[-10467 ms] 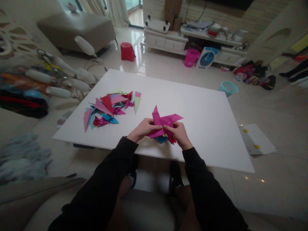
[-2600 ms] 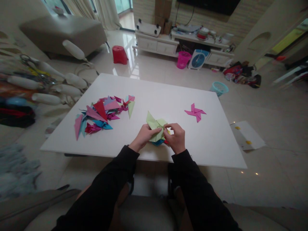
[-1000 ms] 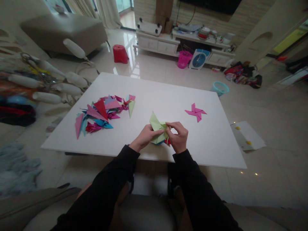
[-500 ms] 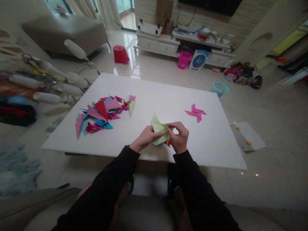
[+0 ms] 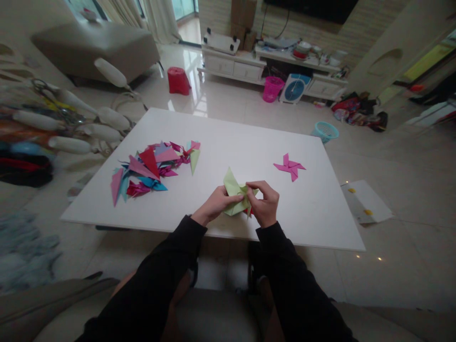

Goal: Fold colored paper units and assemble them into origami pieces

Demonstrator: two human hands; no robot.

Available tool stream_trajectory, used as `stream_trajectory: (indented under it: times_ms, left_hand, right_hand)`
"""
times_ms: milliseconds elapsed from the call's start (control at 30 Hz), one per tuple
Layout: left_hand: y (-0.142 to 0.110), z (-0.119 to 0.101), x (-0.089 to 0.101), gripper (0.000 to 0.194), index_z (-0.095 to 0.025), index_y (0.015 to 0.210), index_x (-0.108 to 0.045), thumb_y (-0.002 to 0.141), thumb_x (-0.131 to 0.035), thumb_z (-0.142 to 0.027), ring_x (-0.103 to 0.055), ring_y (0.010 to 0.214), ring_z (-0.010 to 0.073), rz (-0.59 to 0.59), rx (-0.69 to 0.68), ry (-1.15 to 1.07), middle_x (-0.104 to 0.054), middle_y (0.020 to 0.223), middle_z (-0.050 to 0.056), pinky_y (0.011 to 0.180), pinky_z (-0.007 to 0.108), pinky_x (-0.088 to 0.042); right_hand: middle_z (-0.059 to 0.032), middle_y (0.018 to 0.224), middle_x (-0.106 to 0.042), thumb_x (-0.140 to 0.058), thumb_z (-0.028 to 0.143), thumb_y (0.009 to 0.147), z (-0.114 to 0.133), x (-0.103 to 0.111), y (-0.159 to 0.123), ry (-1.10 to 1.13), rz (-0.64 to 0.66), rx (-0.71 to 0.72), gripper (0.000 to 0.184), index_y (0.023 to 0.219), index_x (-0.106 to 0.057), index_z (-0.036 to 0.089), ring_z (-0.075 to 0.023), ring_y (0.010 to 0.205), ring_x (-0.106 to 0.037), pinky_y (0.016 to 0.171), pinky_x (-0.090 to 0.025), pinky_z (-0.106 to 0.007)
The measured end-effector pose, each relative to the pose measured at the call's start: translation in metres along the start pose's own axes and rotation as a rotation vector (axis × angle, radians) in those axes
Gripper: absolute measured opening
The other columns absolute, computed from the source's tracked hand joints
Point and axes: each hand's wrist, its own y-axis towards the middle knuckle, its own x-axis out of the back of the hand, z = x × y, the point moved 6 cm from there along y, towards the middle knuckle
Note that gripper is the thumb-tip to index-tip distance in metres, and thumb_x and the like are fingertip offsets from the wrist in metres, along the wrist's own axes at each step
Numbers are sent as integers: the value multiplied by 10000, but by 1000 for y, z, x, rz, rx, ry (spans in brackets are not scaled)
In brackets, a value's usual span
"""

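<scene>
Between my hands is a light green folded paper, its pointed flaps spreading out, near the front edge of the white table. My left hand grips it from the left, thumb lying across the top. With thumb and fingertips, my right hand pinches its right side near the middle. A bit of red paper shows beneath the green one, mostly hidden. To the right lies a pink paper pinwheel, flat on the table.
A heap of folded coloured papers covers the table's left part. Beyond the table stand a red stool, a pink basket and a blue fan. A turquoise basket is by the far right corner.
My right fingertips have shifted slightly left on the green paper, and its right flap shows a little more. My left hand keeps its hold.
</scene>
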Motion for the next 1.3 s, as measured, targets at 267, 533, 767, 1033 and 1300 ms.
stream_trajectory:
  times_ms: [267, 533, 767, 1033, 1300]
  left_hand:
    - [2, 2, 1, 479, -93, 1036, -761, 633, -903, -311, -709, 789, 198, 12, -1, -3, -776, 997, 126, 773, 300, -539]
    - [0, 1, 1, 433, -95, 990, -763, 628, -903, -285, -697, 756, 183, 6, 3, -12, -777, 964, 116, 742, 289, -534]
    - [1, -1, 1, 428, -94, 956, -762, 603, -906, -291, -686, 752, 181, -15, -2, 1, -775, 953, 109, 751, 289, -522]
    - [-1, -2, 3, 402, -87, 940, -754, 621, -896, -286, -672, 718, 162, -23, 1, 14, -768, 904, 97, 715, 270, -519]
    - [0, -5, 6, 473, -77, 1002, -749, 623, -903, -316, -697, 768, 191, -54, -26, 4, -770, 967, 126, 754, 302, -544]
  right_hand:
    - [-35, 834, -742, -627, 121, 856, -4, 0, -3, 8, -2, -15, 140, 882, -726, 217, -194, 783, -699, 732, -561, -342]
    - [-30, 814, -730, -613, 92, 840, -2, 0, -2, 27, -1, -4, 175, 862, -722, 227, -193, 761, -684, 709, -550, -340]
    - [-32, 826, -730, -610, 98, 837, -3, -2, -2, 35, 2, -7, 182, 852, -726, 238, -194, 770, -687, 707, -563, -340]
    - [-49, 870, -741, -596, 106, 850, -2, -3, -1, 44, 21, -15, 199, 869, -746, 236, -198, 813, -704, 735, -587, -351]
    - [-72, 986, -736, -543, 106, 861, -3, 4, 0, 89, -23, -44, 261, 980, -734, 237, -231, 952, -694, 858, -571, -417]
